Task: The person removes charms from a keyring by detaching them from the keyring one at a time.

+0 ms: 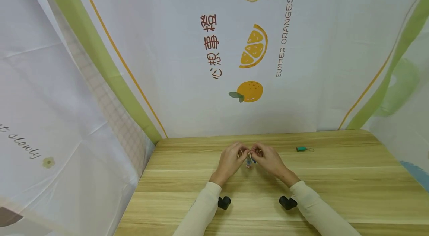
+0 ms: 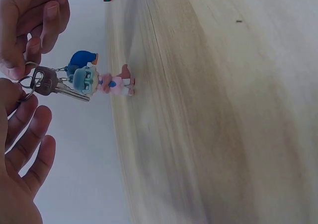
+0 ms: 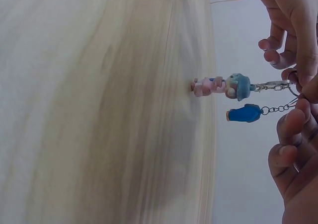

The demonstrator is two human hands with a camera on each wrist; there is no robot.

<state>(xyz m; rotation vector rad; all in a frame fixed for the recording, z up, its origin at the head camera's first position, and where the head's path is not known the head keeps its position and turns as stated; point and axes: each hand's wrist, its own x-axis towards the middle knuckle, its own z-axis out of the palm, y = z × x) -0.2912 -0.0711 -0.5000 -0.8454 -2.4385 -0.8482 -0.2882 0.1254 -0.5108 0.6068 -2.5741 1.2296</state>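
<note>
Cream sleeves (image 1: 204, 206) come in from the lower edge of the head view, each with a small black camera mount under the wrist. Both hands meet over the middle of the wooden table (image 1: 335, 187), fingertips drawn close together. The left hand (image 1: 229, 162) and right hand (image 1: 269, 159) both pinch a thin metal key ring (image 2: 26, 80), fingers curled round it. From the ring hang a flat silver key (image 2: 57, 87), a short fine-linked chain (image 3: 273, 86) and two small glossy charms: a doll figure (image 3: 221, 86) with a rounded pale-blue head and pink body, and a smooth dark-blue oval charm (image 3: 244, 113). The doll's feet touch the tabletop; the blue charm hangs just beside it, off the surface. Pale, straight-grained planks make up the table, matte and smooth. Well to the right of the hands lies a small teal charm (image 1: 301, 149) with a wire loop, apart from everything else. Behind and on both sides hangs a white cloth backdrop (image 1: 167, 42), creased, with green and orange border stripes, printed oranges and the words SUMMER ORANGES
</note>
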